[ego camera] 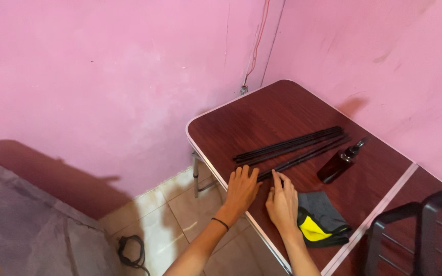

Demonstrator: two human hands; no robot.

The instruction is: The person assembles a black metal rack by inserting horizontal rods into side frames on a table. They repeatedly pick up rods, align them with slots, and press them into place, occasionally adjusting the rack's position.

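Observation:
Several thin black rods point(292, 144) lie side by side on a dark red-brown folding table point(277, 110). One rod point(308, 155) lies apart, nearer to me. My left hand point(241, 190) rests flat on the table at that rod's near end, fingers spread, a black band on the wrist. My right hand point(282, 202) lies just to the right, fingertips touching the same rod's end. Neither hand grips anything.
A dark brown pump bottle point(339, 162) lies on its side right of the rods. A folded grey and yellow cloth point(321, 221) sits by my right wrist. A black chair back point(415, 232) stands at right. Pink walls, tiled floor and a coiled black cable point(131, 250) lie to the left.

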